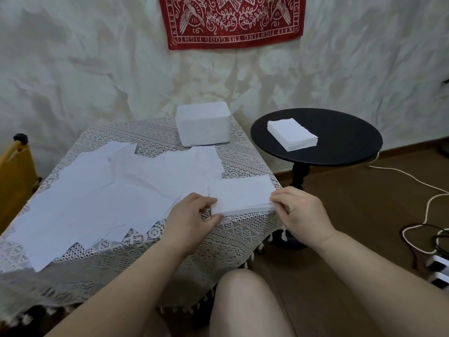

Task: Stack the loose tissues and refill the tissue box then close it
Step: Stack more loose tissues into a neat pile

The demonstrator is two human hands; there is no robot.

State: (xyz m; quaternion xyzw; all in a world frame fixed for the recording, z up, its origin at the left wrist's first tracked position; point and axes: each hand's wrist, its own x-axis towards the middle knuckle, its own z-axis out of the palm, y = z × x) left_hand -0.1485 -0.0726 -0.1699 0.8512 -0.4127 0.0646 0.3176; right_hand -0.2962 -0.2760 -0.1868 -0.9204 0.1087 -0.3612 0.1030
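White tissue stack point(240, 197) at near right corner of lace-covered table point(233, 242), held at both ends: left hand point(194, 216) fingers curled on left end, right hand point(300, 210) pinching right end. Loose tissues point(97, 198) spread across table to left. Farther back, white tissue box point(203, 127). Far right, second stack point(291, 134) on black round table point(345, 142).

both hands point(245, 210) pinch the ends of a tissue stack point(241, 197) on the table point(170, 242).
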